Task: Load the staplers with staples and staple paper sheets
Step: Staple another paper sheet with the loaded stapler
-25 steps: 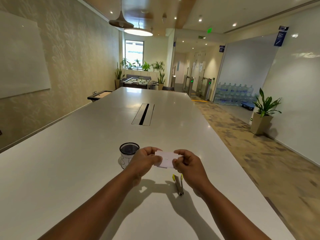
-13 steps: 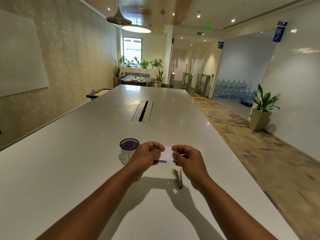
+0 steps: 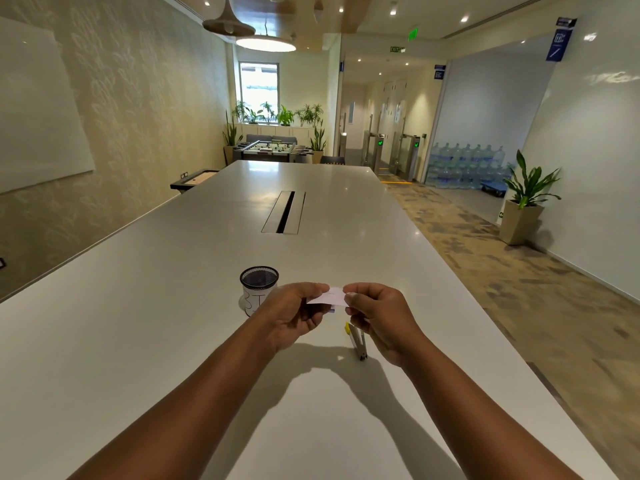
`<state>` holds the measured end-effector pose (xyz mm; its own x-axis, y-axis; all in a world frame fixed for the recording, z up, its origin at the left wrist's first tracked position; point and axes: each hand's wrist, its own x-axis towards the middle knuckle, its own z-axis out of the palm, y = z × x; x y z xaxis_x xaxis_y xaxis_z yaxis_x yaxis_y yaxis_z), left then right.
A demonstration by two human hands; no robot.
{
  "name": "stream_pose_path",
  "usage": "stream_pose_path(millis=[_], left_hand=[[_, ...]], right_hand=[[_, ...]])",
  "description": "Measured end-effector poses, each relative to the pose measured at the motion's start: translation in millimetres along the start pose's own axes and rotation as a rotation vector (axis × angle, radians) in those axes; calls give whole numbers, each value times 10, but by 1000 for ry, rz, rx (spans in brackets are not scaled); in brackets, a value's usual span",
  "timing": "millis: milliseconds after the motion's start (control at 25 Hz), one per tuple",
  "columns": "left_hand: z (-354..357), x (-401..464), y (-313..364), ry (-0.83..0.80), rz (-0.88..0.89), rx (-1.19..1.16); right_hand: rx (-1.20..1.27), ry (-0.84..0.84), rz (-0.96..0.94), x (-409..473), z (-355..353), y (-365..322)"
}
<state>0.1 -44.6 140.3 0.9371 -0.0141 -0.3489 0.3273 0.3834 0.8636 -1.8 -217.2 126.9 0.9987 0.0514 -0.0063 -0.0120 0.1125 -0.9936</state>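
Above table (image 3: 173,341), hands pinching paper slip (image 3: 327,296)

Both hands hovering above table (image 3: 138,341) near its near edge, left hand (image 3: 294,315) lying left of right hand (image 3: 379,317). Paper slip (image 3: 329,296) sitting between them, pinched at both ends. Cup (image 3: 258,284) standing on table just behind and left of left hand. Stapler (image 3: 356,341) lying on table under right hand. Cable slot (image 3: 284,212) sitting at table middle, farther back.
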Motion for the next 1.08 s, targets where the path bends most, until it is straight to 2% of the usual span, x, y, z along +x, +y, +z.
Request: stream_pose_path(millis=[280,600,840,1080], left_hand=[[11,-56,37,-22,-64,-74],[51,-135,71,-26,-57,-114],[38,-113,52,-24,-67,-149],[50,-100,59,-11,-37,-131]], right_hand=[[277,26,164,-10,0,-63],[401,45,264,-61,26,-134],[459,43,221,-88,12,-179],[314,20,138,-72,-3,-173]])
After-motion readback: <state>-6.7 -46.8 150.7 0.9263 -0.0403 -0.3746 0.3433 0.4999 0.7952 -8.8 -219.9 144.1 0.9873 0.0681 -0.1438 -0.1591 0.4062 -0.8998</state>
